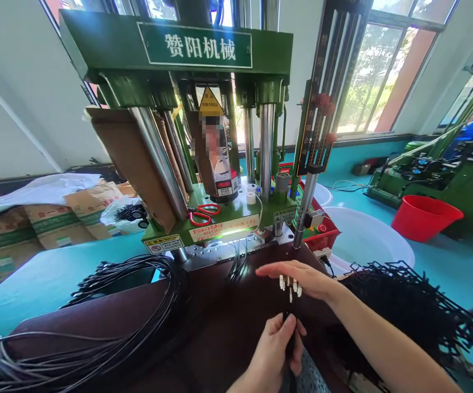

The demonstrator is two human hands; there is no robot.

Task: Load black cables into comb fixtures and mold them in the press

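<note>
Near the front edge of the table, my left hand (276, 345) is closed round a bundle of black cables (289, 355). Silvery connector ends (290, 285) stand up above that fist, at slightly different heights. My right hand (297, 273) is held flat over these ends, fingers stretched out to the left and palm facing down. Whether the palm touches the tips I cannot tell. Beyond both hands, a few thin cables (238, 262) lie at the front of the green press (220, 224), their far ends in its lit slot.
Coiled black cables (171, 289) lie on the dark table (216, 322) to the left. Red-handled scissors (204, 214) rest on the press ledge. On the right are a heap of black moulded parts (408, 311), a white tub (367, 234) and a red bucket (423, 218).
</note>
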